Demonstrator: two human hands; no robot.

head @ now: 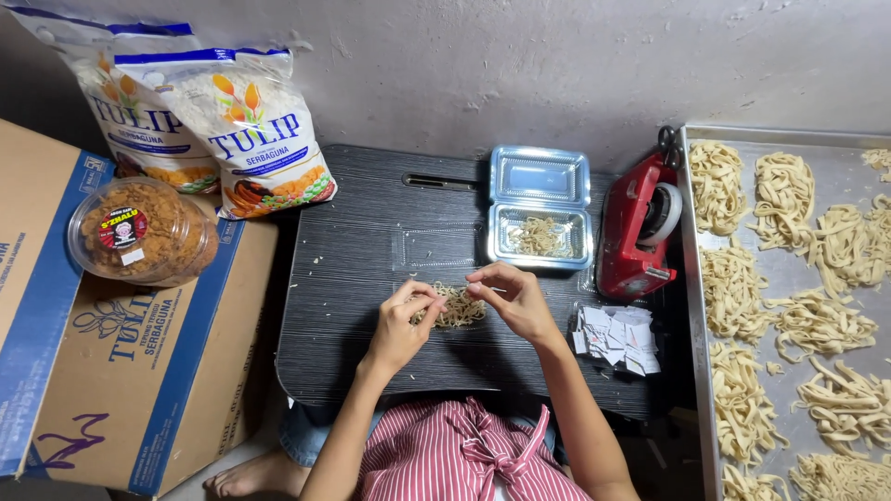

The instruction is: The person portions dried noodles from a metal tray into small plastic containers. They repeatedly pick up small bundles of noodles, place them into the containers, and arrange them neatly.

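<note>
Pinching a noodle bundle (458, 307) with my left hand (401, 325) and right hand (513, 299) | fingers closed on it | on the dark bench (353, 278) (clear clamshell box (539, 209) just beyond).

Dark table (353, 278): bare stretch left of the left hand (401, 320), open out to the left edge. Far centre blocked by open clear clamshell box (539, 209). Right side crowded: red tape dispenser (636, 232), pile of paper slips (616, 339) near it, then metal tray (798, 278) of noodle nests. Left: cardboard box (139, 371) bearing round tub (141, 230), flour bags (223, 121) behind. Gap between dispenser and slips looks narrow, hard to judge.
</note>
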